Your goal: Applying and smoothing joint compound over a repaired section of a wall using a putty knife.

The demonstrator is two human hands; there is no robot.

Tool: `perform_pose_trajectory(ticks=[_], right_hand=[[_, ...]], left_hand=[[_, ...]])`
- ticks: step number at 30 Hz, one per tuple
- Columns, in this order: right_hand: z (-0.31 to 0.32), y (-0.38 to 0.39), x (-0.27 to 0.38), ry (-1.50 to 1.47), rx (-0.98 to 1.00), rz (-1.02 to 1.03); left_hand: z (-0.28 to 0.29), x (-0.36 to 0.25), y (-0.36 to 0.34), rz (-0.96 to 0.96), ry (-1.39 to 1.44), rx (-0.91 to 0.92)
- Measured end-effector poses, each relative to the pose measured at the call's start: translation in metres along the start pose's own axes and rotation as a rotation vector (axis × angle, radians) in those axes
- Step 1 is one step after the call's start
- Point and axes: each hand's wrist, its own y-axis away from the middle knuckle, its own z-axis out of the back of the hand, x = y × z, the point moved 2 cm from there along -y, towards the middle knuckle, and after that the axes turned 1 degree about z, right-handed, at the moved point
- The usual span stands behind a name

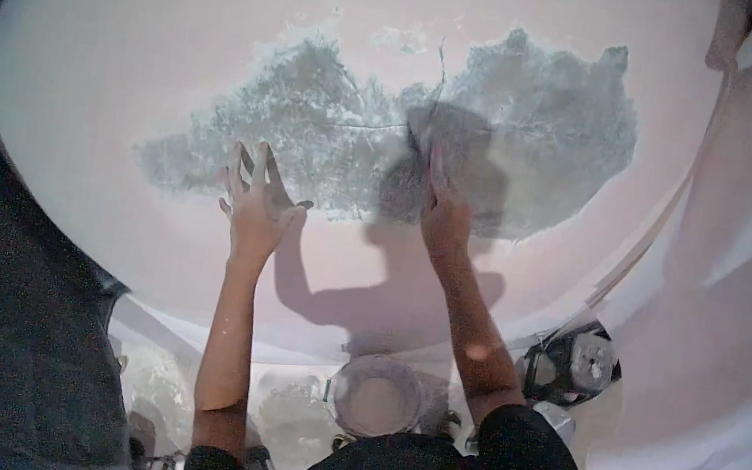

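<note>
A pale pink wall (136, 28) has a large, irregular grey patch of exposed plaster (559, 97) with thin cracks. My left hand (255, 208) is spread against or just over the lower left of this patch, fingers apart, holding nothing. My right hand (447, 211) is closed on what looks like a flat scraper (429, 142) at the middle of the patch, near a crack. Its blade is hard to make out in the shadow cast over the wall.
Below the wall stand a round bucket (377, 399) and, right of it, a dark piece of equipment (569, 368). White sheeting (705, 358) hangs along the right side. A dark, draped area (30, 302) lies at the lower left.
</note>
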Motion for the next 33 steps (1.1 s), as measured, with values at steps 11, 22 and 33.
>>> perform_pose_trajectory(ticks=[11,22,33], right_hand=[[-0.061,0.133,-0.038,0.149,0.146,-0.213],[-0.007,0.002,0.041,0.073,0.134,-0.073],[-0.028,0.005,0.039,-0.059,0.147,-0.024]], left_hand=[[-0.016,0.0,-0.003,0.044,-0.08,0.018],[0.004,-0.013,0.001,-0.045,0.007,-0.021],[0.02,0.003,0.002,-0.036,0.098,-0.059]])
